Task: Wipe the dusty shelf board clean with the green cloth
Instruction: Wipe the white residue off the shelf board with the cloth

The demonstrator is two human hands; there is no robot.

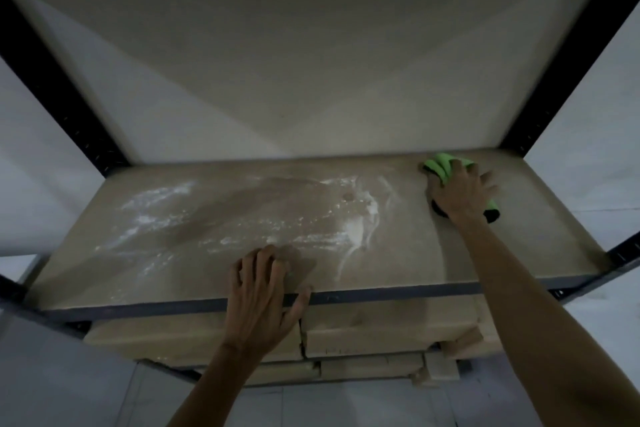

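A tan shelf board (485,253) fills the middle of the head view, set in a dark metal frame. White dust (242,218) is smeared across its left and centre; the right part looks bare. My right hand (460,192) presses flat on the green cloth (441,165) at the board's far right, near the back edge. The cloth has a black trim and shows in front of and behind the hand. My left hand (263,295) rests on the board's front edge, fingers on top and thumb over the rim.
Black metal uprights (59,90) (568,80) rise at the back corners, with another post (627,260) at the front right. A board (311,62) closes the space overhead. Below the shelf lie stacked cardboard boxes (381,333). White walls flank both sides.
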